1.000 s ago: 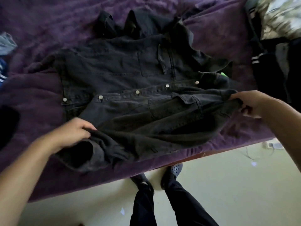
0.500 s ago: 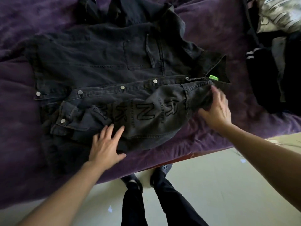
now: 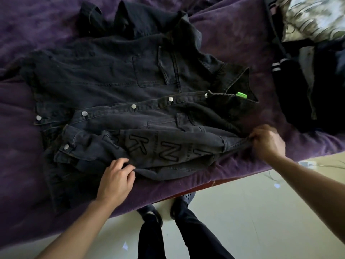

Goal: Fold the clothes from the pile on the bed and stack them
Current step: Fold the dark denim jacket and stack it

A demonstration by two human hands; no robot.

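Both hands are gripping now instead of lying flat: left hand (image 3: 115, 179) is pinching the near fold of the black denim jacket (image 3: 112, 77), right hand (image 3: 267, 142) is probably clutching its shoulder end (blurred). Jacket is lying spread on the purple bedspread (image 3: 233, 34), near hem close to its front edge. Risk I'm seeing: uneven pulling skewing the folded-over sleeve (image 3: 168, 146) or dragging cloth off the edge.

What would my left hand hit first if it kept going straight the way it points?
The black denim jacket itself: your left hand grips its near edge, and straight ahead, touching distance, lies the lettered sleeve folded across it.
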